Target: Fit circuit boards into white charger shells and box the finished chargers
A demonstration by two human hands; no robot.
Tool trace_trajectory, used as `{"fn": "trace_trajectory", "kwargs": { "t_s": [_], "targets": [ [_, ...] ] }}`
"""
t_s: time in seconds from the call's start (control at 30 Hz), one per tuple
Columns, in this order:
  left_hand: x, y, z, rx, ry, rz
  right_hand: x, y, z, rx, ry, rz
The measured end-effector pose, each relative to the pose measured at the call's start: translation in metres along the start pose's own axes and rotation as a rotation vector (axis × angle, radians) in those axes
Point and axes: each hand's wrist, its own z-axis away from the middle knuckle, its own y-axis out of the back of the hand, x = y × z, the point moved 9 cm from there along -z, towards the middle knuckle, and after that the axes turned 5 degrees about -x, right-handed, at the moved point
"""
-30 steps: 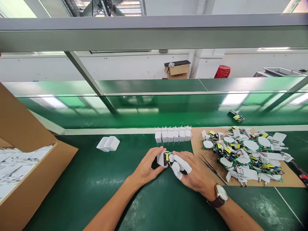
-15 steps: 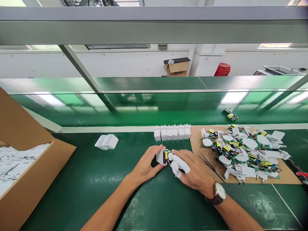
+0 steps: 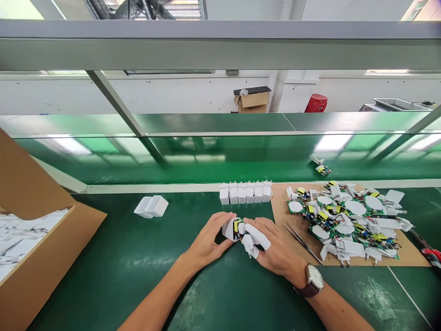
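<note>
My left hand (image 3: 212,239) pinches a small white plastic housing (image 3: 228,229) between thumb and fingers, its open end facing right. A green circuit board (image 3: 237,228) with a yellow component sits at the mouth of that housing, partly inside it. My right hand (image 3: 275,243) grips the board's right side, where a white plug piece (image 3: 248,245) hangs on. A smooth white covering, seemingly a finger cot (image 3: 259,235), is on a right-hand finger. The right fingertips partly hide the join between board and plug piece.
Several white housings (image 3: 245,193) stand in a row behind my hands. Two open housings (image 3: 151,206) lie left. Tweezers (image 3: 303,242) and heaped circuit boards (image 3: 344,220) rest on cardboard (image 3: 280,220) at right. A carton (image 3: 65,239) of white parts stands left; pliers (image 3: 430,253) lie far right.
The head view has tilted up slightly, so everything sits a little lower in the picture. Both hands keep their hold at the housing and board, with only slight finger movement.
</note>
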Motion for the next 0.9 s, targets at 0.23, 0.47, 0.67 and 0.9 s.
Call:
{"fn": "trace_trajectory", "kwargs": {
  "t_s": [0.23,0.47,0.67,0.9],
  "targets": [
    [-0.001,-0.017,0.002,-0.056,0.007,0.050,0.001,-0.008,-0.001,-0.017,-0.020,-0.014],
    [-0.015,-0.025,0.003,-0.135,0.160,0.222,0.012,-0.007,-0.001,0.051,-0.112,-0.044],
    [-0.022,-0.027,0.004,-0.129,0.286,0.512,0.016,-0.023,0.000,-0.021,-0.076,-0.189],
    [-0.013,-0.024,0.002,-0.141,0.233,0.401,0.019,-0.027,-0.005,-0.063,-0.045,-0.215]
  ]
}}
